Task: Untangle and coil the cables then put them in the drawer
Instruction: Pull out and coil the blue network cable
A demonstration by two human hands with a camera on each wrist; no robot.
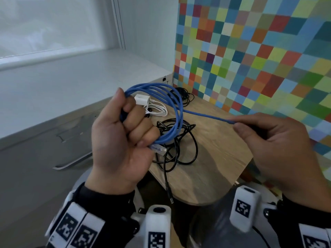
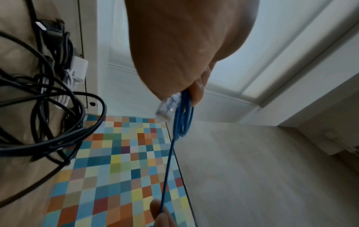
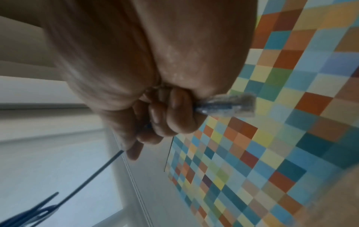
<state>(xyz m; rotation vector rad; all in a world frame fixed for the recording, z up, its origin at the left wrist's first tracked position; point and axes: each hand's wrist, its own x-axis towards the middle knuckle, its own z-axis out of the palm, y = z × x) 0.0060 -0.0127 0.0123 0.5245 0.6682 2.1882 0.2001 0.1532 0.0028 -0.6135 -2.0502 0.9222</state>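
My left hand (image 1: 123, 136) grips several loops of a blue network cable (image 1: 177, 108) above the wooden table (image 1: 220, 154). A clear plug (image 1: 158, 149) of that cable pokes out below my left fingers, also visible as the clear plug (image 2: 165, 109) in the left wrist view. The cable's loose end runs right to my right hand (image 1: 265, 138), whose curled fingers (image 3: 170, 116) hold it with the other clear plug (image 3: 229, 104) sticking out of the fist. A tangle of black cables (image 1: 179, 145) and a white charger with its cable (image 1: 146, 102) lie on the table underneath.
A second black cable bundle (image 1: 182, 95) lies at the table's back corner. A multicoloured checkered wall (image 1: 259, 56) stands behind and to the right. Left of the table is a grey cabinet with a drawer handle (image 1: 71, 163) under a white windowsill (image 1: 71, 76).
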